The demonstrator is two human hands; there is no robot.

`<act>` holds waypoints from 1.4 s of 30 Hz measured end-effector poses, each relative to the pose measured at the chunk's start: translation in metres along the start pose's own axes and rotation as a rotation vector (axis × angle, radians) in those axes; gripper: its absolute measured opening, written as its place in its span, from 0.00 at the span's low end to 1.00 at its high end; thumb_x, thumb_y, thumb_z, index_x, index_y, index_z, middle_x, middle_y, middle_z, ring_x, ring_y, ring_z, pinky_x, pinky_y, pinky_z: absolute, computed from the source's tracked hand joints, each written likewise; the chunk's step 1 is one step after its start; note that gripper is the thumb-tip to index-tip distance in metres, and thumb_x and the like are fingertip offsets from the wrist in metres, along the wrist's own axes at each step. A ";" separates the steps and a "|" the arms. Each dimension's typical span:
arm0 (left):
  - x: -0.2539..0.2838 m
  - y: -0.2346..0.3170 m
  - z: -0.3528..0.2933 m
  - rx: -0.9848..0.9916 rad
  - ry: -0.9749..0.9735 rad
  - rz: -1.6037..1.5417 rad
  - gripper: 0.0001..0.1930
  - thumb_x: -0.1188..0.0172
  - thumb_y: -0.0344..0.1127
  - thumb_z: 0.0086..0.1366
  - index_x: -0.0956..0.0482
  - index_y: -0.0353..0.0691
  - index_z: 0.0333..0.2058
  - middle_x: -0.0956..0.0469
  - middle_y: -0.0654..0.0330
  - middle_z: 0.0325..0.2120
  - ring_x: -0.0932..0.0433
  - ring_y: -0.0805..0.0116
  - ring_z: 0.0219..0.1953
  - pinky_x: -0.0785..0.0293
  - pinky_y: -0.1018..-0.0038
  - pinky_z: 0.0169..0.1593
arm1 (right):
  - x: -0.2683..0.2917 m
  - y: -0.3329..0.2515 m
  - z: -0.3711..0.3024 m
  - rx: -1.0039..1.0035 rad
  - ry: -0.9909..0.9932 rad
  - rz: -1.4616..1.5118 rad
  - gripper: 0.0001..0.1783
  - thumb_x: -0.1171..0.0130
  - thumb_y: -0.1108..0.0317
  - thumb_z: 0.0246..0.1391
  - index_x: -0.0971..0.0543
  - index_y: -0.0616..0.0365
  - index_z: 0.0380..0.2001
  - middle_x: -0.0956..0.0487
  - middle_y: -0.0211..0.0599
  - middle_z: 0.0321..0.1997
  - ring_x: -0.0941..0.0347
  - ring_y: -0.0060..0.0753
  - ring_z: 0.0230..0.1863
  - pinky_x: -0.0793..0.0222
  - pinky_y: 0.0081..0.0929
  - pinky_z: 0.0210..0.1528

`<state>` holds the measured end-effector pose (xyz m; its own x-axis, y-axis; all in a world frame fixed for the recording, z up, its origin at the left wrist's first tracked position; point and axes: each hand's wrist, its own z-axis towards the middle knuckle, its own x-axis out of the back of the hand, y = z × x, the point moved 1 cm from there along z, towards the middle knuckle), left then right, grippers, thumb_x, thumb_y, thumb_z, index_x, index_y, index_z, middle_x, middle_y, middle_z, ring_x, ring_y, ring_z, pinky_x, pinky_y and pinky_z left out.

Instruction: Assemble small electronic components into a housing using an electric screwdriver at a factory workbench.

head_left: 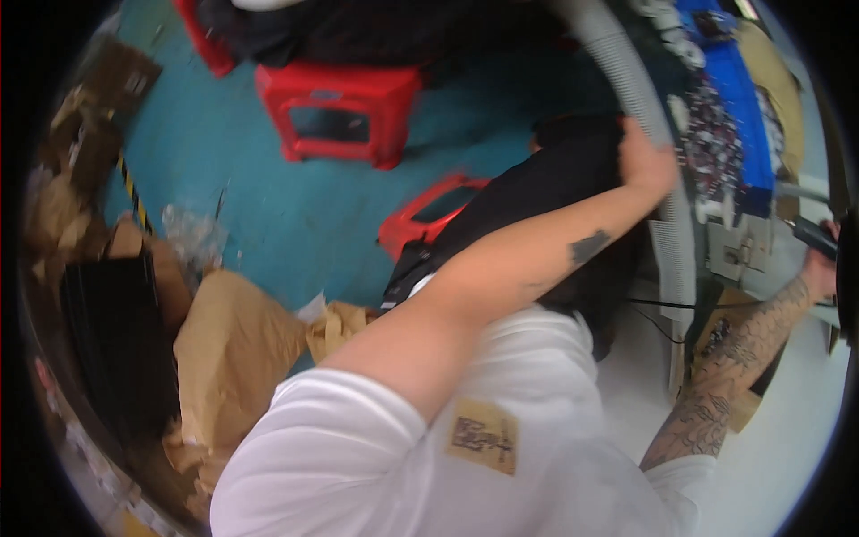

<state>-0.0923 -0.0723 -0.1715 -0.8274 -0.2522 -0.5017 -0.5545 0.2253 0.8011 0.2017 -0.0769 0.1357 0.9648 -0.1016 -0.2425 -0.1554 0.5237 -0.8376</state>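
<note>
My left arm stretches across my body, and my left hand (pixel 646 163) is at the grey, ridged bench edge (pixel 667 234). Its fingers are smeared by motion and partly hidden. At the far right, my right hand (pixel 820 268) is closed around a black electric screwdriver (pixel 812 238), whose thin tip points left toward a pale metal fixture (pixel 735 246). Beyond the fixture, a blue tray (pixel 759 174) lies on the bench beside a heap of many small dark and shiny parts (pixel 711 134).
Two red plastic stools (pixel 394 89) (pixel 420 217) stand on the green floor (pixel 215 134). To the left are a brown paper sack (pixel 228 358), a black box (pixel 112 331) and cardboard (pixel 125 76). An open carton (pixel 747 407) sits below the bench. Someone in dark clothing (pixel 358 31) is at the top.
</note>
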 end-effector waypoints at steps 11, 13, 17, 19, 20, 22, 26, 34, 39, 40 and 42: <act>0.069 0.040 -0.020 0.135 -0.491 0.415 0.18 0.40 0.44 0.63 0.26 0.31 0.39 0.20 0.56 0.32 0.23 0.70 0.33 0.28 0.72 0.38 | -0.075 0.026 -0.070 -0.085 -0.661 0.447 0.43 0.55 0.33 0.56 0.31 0.66 0.53 0.34 0.24 0.18 0.40 0.17 0.15 0.39 0.19 0.20; 0.087 0.056 -0.019 0.086 -0.586 0.826 0.17 0.39 0.45 0.62 0.24 0.33 0.32 0.21 0.60 0.25 0.25 0.74 0.27 0.30 0.75 0.32 | -0.072 0.045 -0.062 -0.058 -0.757 0.495 0.44 0.56 0.32 0.56 0.31 0.66 0.54 0.32 0.27 0.18 0.39 0.18 0.15 0.38 0.20 0.20; 0.046 0.119 -0.027 0.044 -0.999 1.105 0.14 0.38 0.40 0.61 0.23 0.34 0.36 0.21 0.62 0.25 0.25 0.77 0.27 0.30 0.78 0.30 | -0.038 0.026 -0.087 0.104 -0.331 0.411 0.46 0.58 0.30 0.55 0.32 0.66 0.55 0.31 0.30 0.17 0.37 0.22 0.15 0.39 0.21 0.18; 0.018 0.157 -0.033 -0.053 -1.132 0.910 0.13 0.36 0.39 0.59 0.22 0.35 0.37 0.22 0.60 0.22 0.25 0.73 0.22 0.29 0.75 0.29 | -0.017 0.043 -0.086 0.127 -0.342 0.469 0.46 0.58 0.29 0.55 0.32 0.66 0.55 0.31 0.30 0.17 0.37 0.23 0.15 0.39 0.22 0.18; -0.004 0.168 -0.027 -0.207 -1.147 0.886 0.12 0.35 0.34 0.58 0.22 0.36 0.39 0.22 0.60 0.22 0.25 0.72 0.23 0.28 0.75 0.30 | -0.009 0.046 -0.087 0.139 -0.358 0.503 0.47 0.58 0.29 0.54 0.32 0.66 0.55 0.31 0.30 0.17 0.37 0.24 0.14 0.40 0.22 0.17; -0.073 0.192 -0.007 -0.410 -1.191 0.913 0.13 0.35 0.31 0.58 0.22 0.34 0.41 0.21 0.61 0.29 0.24 0.73 0.30 0.28 0.76 0.36 | 0.003 0.050 -0.091 0.147 -0.349 0.540 0.46 0.57 0.29 0.54 0.32 0.64 0.55 0.31 0.30 0.17 0.37 0.23 0.15 0.39 0.22 0.18; -0.246 0.158 0.055 -0.963 -1.022 0.932 0.17 0.37 0.38 0.54 0.24 0.34 0.39 0.22 0.49 0.33 0.21 0.55 0.36 0.26 0.65 0.42 | 0.018 0.050 -0.104 0.141 -0.332 0.525 0.41 0.50 0.34 0.55 0.33 0.62 0.54 0.30 0.30 0.16 0.35 0.24 0.12 0.35 0.21 0.15; -0.449 0.030 0.175 -1.032 -0.510 1.605 0.29 0.37 0.38 0.50 0.28 0.36 0.52 0.28 0.50 0.51 0.32 0.50 0.56 0.33 0.62 0.56 | 0.027 0.073 -0.106 0.135 -0.284 0.542 0.28 0.45 0.49 0.59 0.33 0.64 0.49 0.26 0.37 0.14 0.32 0.28 0.09 0.31 0.23 0.11; -0.485 0.003 0.209 -0.845 -0.720 1.605 0.26 0.36 0.40 0.50 0.23 0.38 0.49 0.28 0.51 0.52 0.31 0.52 0.56 0.34 0.62 0.55 | 0.030 0.080 -0.105 0.092 -0.361 0.518 0.18 0.47 0.67 0.61 0.34 0.64 0.50 0.23 0.43 0.18 0.26 0.36 0.14 0.25 0.29 0.15; -0.483 0.002 0.219 -0.876 -0.617 1.509 0.25 0.36 0.40 0.51 0.22 0.38 0.48 0.28 0.51 0.52 0.31 0.52 0.56 0.34 0.60 0.55 | 0.028 0.080 -0.103 0.092 -0.391 0.519 0.18 0.47 0.69 0.60 0.34 0.63 0.51 0.23 0.44 0.18 0.26 0.37 0.15 0.25 0.30 0.16; -0.485 0.006 0.219 -0.889 -0.571 1.452 0.25 0.38 0.40 0.52 0.25 0.36 0.48 0.26 0.51 0.50 0.31 0.52 0.54 0.34 0.60 0.55 | 0.035 0.082 -0.100 0.067 -0.418 0.517 0.19 0.45 0.72 0.58 0.35 0.62 0.51 0.22 0.45 0.20 0.24 0.38 0.18 0.23 0.31 0.19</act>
<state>0.2868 0.2571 0.0052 -0.5915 0.0327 0.8056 0.6188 -0.6221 0.4796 0.2011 -0.1224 0.0093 0.7727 0.5059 -0.3834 -0.6196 0.4700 -0.6286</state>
